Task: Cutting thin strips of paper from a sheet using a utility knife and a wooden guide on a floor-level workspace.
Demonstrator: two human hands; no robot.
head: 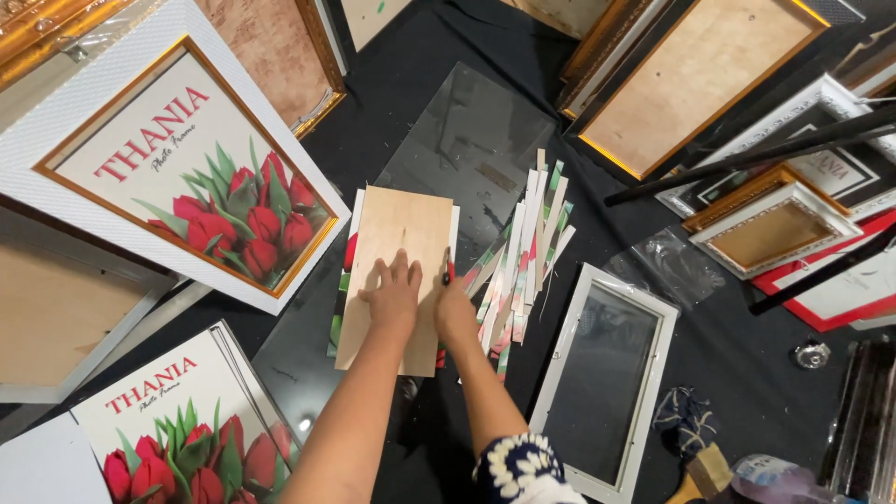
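A: Board (pixel 397 271) position?
B: Under your left hand (pixel 392 297), palm flat, long axis pointing away from you.
A: Right hand (pixel 454 308)?
B: At the board's right edge, pinching a thin cutter (pixel 447 271); strips (pixel 523 252) lie just right.

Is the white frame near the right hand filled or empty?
Empty: the white frame lies flat, dark cloth showing through its opening, with no picture or backing inside.
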